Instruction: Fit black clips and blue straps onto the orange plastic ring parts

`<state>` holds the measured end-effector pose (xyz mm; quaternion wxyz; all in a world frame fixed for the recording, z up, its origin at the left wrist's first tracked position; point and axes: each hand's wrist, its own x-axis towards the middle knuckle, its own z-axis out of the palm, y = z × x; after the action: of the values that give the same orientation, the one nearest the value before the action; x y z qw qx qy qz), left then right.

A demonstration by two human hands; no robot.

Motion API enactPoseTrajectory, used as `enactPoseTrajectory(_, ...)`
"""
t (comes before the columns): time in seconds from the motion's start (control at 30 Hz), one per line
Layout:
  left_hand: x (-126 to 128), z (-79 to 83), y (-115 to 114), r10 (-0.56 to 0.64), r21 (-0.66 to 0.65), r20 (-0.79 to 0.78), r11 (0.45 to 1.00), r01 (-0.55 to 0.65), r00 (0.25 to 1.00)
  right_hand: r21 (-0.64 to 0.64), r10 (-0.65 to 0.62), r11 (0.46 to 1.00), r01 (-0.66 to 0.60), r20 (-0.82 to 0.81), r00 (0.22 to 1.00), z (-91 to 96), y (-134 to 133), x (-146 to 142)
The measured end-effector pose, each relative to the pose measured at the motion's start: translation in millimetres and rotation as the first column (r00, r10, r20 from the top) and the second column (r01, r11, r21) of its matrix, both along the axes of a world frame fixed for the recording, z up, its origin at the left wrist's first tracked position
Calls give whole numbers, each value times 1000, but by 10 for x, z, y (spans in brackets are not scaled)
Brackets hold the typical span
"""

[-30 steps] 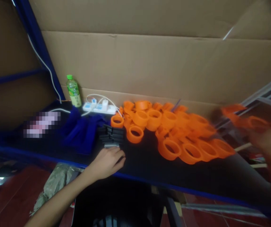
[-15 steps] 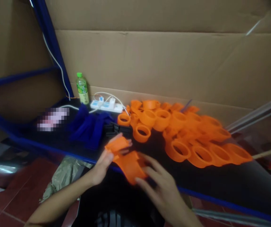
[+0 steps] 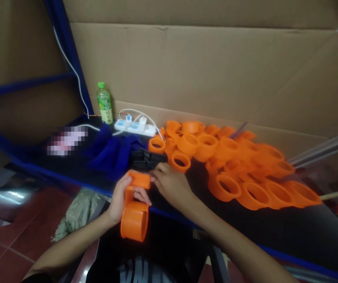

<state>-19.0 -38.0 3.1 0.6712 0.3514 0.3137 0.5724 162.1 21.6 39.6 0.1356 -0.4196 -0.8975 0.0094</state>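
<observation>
While the left hand (image 3: pixel 118 200) grips an orange part (image 3: pixel 135 221), the right hand (image 3: pixel 171 185) is at that part's upper end, both of them on the near side of the stack of black bars (image 3: pixel 147 159). From where I stand, the left thumb lies over the part's upper block and the fingers wrap behind it. The part is off the table (image 3: pixel 245 226), just nearer the person than the stack, its round ring hanging below its block. The right hand's fingers are bent and drawn together, close against the stack; whether they pinch the part's edge, a bar or nothing, I cannot tell.

Left of the stack, close by, lie blue strips (image 3: pixel 110 153) in a loose bunch; farther left is a pink item (image 3: pixel 67 140), its detail obscured. Behind the stack sits a white power strip (image 3: pixel 135 127) with plugs and cables, and behind it to the left a green-capped bottle (image 3: pixel 104 106) is upright. Right of the stack spreads a large heap of orange parts (image 3: pixel 236 162). A cardboard wall (image 3: pixel 201 67) rises behind everything.
</observation>
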Motion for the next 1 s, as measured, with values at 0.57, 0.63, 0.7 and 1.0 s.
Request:
enactPoseTrajectory(0.57, 55, -14, -58, -67, 101, -86, 992, 75, 994, -150, 14, 986, -66, -325, 946, -13, 70, 17)
enactPoseTrajectory(0.63, 50, -2, -45, -31, 82, -83, 996, 38, 996, -169, 10, 981, -94, -441, 897, 100, 50, 77)
enactPoseTrajectory(0.7, 56, 3, -31, 4, 62, -96, 998, 2, 995, -205, -51, 976, -78, -558, 828, 250, -5, 155)
enactPoseTrajectory(1.0, 92, -88, 48, -100, 19, -156, 994, 105, 983, -250, -114, 968, -34, -553, 826, 488, -271, 275)
